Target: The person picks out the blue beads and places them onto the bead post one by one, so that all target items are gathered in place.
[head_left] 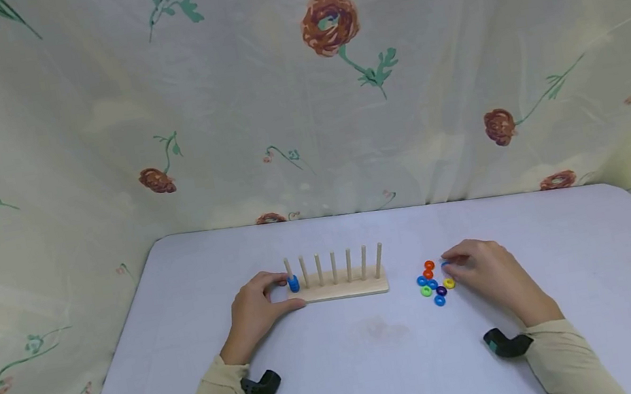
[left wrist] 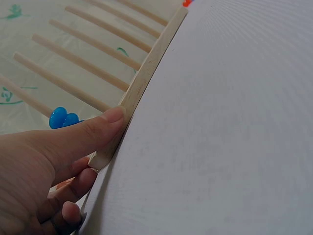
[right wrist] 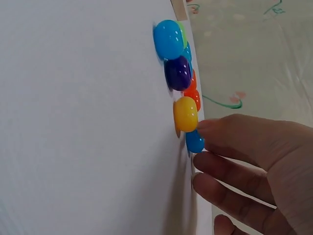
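Holding the end of the rack (head_left: 346, 293) in the left grip (head_left: 256, 313), with the thumb on its near edge and fingers around the end. Pinching a blue ring (right wrist: 195, 142), by the look of it, in the right grip (head_left: 485, 270), narrowed to about the ring's own width; how firmly, impossible to tell. Note the yellow ring (right wrist: 186, 114) just beside the right fingertips on the counter (head_left: 380, 373), then the purple ring (right wrist: 178, 74) and orange rings (head_left: 429, 265), farther toward the left grip. Close by the left fingertips, see stacked rings (head_left: 293, 284) on the nearest of seven pegs (head_left: 334, 266).

Likely to handle as light, hard and slick, perhaps plastic; more apt to slip or roll than break. Best taken by opposite sides of the rim, leaving the hole free. Judging the rack stiff, light wood, steady it low by the end, as in the left grip.

Cannot make out the blue ring's hole between the right fingertips. Cannot count the stacked rings surely, being partly covered by the left thumb in the left wrist view. In the right wrist view, can see only a sliver of the green ring (right wrist: 184, 35) behind a nearer ring (right wrist: 168, 40), and a cut-off corner of the rack.
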### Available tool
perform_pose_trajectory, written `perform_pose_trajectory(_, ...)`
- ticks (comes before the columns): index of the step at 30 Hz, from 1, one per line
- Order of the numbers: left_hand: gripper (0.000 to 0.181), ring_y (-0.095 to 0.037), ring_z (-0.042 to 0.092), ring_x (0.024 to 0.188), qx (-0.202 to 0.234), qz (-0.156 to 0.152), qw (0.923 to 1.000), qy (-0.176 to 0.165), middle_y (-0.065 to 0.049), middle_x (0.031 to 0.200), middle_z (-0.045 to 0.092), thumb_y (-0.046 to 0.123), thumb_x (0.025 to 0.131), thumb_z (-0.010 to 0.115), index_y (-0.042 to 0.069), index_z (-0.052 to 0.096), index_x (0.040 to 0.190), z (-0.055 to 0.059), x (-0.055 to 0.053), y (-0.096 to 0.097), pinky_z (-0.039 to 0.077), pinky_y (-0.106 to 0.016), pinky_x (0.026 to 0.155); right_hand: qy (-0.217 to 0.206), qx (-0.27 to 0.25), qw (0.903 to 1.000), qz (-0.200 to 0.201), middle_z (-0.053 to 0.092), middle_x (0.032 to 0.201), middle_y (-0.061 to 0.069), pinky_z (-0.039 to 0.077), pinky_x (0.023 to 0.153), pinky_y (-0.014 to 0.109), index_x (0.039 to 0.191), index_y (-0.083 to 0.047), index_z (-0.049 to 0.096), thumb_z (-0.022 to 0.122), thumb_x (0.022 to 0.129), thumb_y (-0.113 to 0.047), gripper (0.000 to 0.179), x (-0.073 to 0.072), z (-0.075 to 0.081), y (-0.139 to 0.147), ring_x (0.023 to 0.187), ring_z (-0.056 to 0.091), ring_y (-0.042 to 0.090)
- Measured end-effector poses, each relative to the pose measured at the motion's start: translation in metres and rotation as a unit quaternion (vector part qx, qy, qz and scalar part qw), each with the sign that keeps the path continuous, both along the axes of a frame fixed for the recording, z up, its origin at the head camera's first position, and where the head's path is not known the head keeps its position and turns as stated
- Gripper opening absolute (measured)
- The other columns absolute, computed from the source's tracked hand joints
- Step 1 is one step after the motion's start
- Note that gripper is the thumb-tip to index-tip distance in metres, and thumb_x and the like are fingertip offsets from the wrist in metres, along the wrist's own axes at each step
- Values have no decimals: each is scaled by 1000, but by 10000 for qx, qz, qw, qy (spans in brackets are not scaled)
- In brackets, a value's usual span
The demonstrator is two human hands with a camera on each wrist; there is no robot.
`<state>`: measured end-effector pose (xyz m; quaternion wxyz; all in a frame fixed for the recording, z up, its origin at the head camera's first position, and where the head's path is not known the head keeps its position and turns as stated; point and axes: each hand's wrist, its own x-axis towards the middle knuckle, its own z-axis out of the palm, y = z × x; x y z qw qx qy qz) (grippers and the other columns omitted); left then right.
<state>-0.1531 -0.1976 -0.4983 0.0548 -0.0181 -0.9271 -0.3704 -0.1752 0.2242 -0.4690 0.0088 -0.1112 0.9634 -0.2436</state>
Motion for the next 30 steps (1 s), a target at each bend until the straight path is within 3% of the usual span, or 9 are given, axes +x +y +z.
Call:
perform_pose_trajectory(9,54,-10,45,71,-47,9,10000,27,4,108,75,42,67,96,20,79,114,0,0,0,34,-24,62,-44,240,9997,46,73,99,6,51,82,44,112,-8,79,79,92,-22,24,-3,-1,2,88,59,22)
perform_pose_trajectory(30,56,-11,46,73,-46,15,10000,-64,3,110,75,42,68,96,20,78,116,1,0,1,34,-24,63,231,90,9997,27,77,99,6,52,92,55,118,-9,78,79,92,-23,29,1,0,4,94,66,25)
